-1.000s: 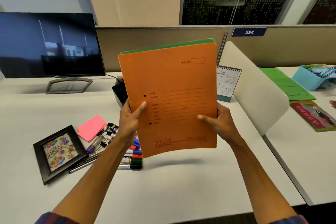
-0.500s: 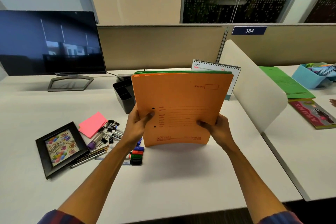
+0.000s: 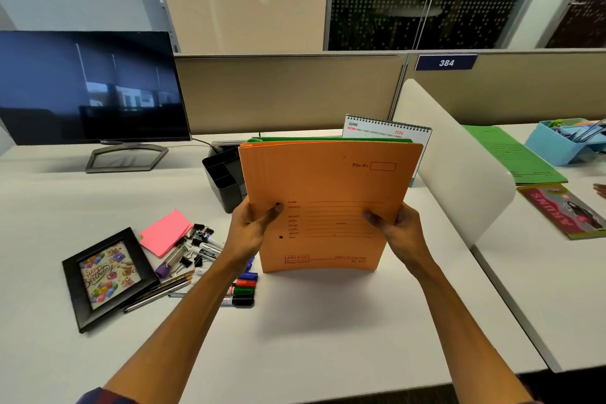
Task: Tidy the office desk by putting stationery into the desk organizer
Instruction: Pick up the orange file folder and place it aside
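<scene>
You are early in the tidy: the black desk organizer (image 3: 226, 182) near the desk's back edge looks empty, while markers (image 3: 241, 289), binder clips (image 3: 196, 239), pencils (image 3: 164, 289) and pink sticky notes (image 3: 165, 233) lie loose toward the left. Your left hand (image 3: 252, 233) and right hand (image 3: 398, 233) pinch the side edges of the orange folder stack (image 3: 331, 203), upright mid-desk, bottom edge seemingly touching the desk, a green folder behind.
</scene>
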The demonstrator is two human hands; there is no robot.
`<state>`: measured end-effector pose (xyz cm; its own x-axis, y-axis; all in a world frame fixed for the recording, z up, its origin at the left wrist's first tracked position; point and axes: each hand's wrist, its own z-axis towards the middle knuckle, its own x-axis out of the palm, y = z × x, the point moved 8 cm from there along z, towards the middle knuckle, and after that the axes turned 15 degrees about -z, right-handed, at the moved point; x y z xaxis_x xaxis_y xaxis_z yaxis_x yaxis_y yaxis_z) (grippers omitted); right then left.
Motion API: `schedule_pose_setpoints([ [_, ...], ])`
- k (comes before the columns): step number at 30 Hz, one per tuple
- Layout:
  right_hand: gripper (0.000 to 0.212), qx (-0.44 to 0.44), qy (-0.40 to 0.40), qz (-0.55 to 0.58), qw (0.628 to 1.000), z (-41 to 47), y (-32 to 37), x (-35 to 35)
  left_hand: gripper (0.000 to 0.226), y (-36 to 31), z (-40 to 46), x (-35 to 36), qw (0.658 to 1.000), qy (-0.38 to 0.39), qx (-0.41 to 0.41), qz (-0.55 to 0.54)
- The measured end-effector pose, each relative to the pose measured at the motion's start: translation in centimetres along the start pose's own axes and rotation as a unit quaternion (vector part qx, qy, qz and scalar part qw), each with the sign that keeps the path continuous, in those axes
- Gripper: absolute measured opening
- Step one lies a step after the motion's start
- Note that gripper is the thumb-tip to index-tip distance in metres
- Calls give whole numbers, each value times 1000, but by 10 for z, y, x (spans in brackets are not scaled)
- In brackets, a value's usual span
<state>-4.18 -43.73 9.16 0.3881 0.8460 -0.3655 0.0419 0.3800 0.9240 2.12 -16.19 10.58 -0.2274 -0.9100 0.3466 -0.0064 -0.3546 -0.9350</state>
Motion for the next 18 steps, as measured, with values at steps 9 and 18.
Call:
schedule_pose_setpoints([
  [9,32,17,25,-3,1000,-8,-29,11,25,24,-2,-11,999,-6,-22,32],
  [18,42,51,-21,-46,997,3,-29,-4,42,41,19,-10,995,-54,-46,65],
])
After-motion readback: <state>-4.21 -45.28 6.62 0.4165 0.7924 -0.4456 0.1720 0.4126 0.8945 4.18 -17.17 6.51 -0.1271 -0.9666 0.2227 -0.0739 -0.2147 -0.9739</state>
